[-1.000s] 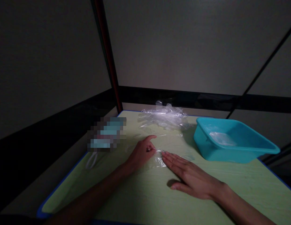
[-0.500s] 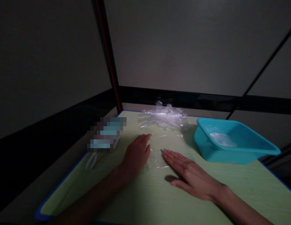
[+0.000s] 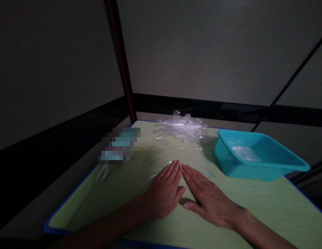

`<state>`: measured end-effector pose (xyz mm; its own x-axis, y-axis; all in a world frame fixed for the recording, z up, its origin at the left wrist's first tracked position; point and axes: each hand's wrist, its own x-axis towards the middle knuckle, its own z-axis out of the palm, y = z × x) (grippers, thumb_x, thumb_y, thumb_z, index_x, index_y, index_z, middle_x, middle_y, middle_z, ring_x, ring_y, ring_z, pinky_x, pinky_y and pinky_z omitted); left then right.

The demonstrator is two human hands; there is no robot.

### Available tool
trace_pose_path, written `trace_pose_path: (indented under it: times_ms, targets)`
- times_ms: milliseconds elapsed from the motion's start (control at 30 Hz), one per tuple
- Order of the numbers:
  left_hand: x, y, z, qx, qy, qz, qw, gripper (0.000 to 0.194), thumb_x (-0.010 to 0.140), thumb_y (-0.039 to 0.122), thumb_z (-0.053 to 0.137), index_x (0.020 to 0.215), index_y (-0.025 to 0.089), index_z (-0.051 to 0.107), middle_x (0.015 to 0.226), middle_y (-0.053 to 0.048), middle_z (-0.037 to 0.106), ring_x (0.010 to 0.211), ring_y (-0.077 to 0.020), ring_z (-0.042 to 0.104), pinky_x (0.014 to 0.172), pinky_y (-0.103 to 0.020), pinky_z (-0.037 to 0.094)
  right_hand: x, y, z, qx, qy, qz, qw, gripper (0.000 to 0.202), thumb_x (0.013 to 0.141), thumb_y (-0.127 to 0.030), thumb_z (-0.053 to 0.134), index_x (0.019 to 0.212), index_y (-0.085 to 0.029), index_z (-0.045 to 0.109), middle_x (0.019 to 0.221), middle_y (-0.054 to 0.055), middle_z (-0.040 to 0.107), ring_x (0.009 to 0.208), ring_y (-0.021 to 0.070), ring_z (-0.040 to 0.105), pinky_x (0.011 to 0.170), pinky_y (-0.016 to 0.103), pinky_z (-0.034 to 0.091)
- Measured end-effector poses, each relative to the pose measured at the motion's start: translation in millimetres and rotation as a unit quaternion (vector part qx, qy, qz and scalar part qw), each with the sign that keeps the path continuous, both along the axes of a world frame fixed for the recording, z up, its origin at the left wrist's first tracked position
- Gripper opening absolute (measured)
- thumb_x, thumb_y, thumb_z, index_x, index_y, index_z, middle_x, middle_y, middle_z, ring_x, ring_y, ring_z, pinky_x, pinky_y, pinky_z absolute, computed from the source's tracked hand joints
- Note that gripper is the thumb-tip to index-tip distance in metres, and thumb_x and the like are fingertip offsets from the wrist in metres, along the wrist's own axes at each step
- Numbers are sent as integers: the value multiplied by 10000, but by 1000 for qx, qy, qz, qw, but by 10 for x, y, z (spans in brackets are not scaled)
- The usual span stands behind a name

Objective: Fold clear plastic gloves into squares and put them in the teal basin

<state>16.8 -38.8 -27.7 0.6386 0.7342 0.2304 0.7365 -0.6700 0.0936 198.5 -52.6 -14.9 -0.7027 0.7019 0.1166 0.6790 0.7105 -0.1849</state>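
Both hands lie palm down on a thin clear plastic sheet (image 3: 153, 162) on the pale green table (image 3: 254, 211). My left hand (image 3: 166, 190) has its fingers stretched out, fingertips beside those of the other hand. My right hand (image 3: 210, 197) lies flat too, its thumb out toward the left. The two hands form a pointed shape, and parts of the sheet are hidden under them. Beyond them is a crumpled pile of clear plastic pieces (image 3: 181, 129).
A turquoise basin (image 3: 270, 169) stands at the right with clear plastic (image 3: 245, 154) inside. At the left, a pixelated object (image 3: 119, 145) lies near the table edge, with a white loop (image 3: 101, 173) beside it. Walls rise behind and at the left.
My left hand has moved right and nearer to me, coming down flat beside my right hand. More of the clear plastic now shows spread toward the left. My right hand has barely moved.
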Motion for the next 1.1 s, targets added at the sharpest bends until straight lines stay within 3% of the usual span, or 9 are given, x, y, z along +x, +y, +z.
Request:
trace_pose_path:
  times_ms: [533,633,733,833,900,1000,1100]
  targets:
    - [-14,-9,65,-24,10,3,1000,548,830,380,359,1279,80,269,1366,-133,214,1263,-246,120,1016,-401,196,608,-97,-142,64,-5,-104,992,663,838,-415,376,1342,-176,19,1387,93,137,1243,241,182,995,428,253]
    - [-30,-11,97,-60,-16,-8,998,570,821,367,375,1291,73,243,1374,-136,173,1265,-234,97,1019,-394,191,622,-96,-164,59,8,-108,992,665,838,-406,380,1342,-179,11,1391,94,120,1243,252,173,990,437,259]
    - [-62,50,181,-144,-92,6,985,553,837,346,340,1307,87,209,1375,-126,153,1259,-203,142,1009,-362,225,595,-68,-120,56,20,-113,992,677,838,-407,379,1342,-180,-12,1395,92,91,1250,253,150,985,442,266]
    - [-123,256,314,-218,-211,85,949,511,848,338,301,1297,99,247,1359,-121,212,1237,-193,221,988,-344,262,473,13,39,47,42,-95,993,659,837,-417,380,1347,-197,26,1394,78,109,1249,247,163,987,428,272]
    - [-183,479,398,-204,-279,148,927,504,814,321,375,1254,81,334,1328,-140,291,1219,-214,274,985,-352,258,320,98,181,29,40,-65,997,622,844,-427,361,1348,-185,90,1387,83,152,1245,238,191,996,413,261]
    - [-291,853,448,-157,-303,180,923,411,756,253,456,1118,61,493,1224,-160,452,1141,-232,409,959,-341,291,24,233,334,5,30,-4,1000,579,848,-464,321,1326,-154,219,1353,93,267,1220,215,271,999,374,264]
    - [-379,1138,379,-143,-296,194,924,293,721,157,453,963,58,586,1078,-147,576,1045,-218,502,919,-311,339,-233,311,326,-15,22,49,998,531,864,-435,299,1282,-108,324,1307,109,360,1197,199,319,1002,338,262]
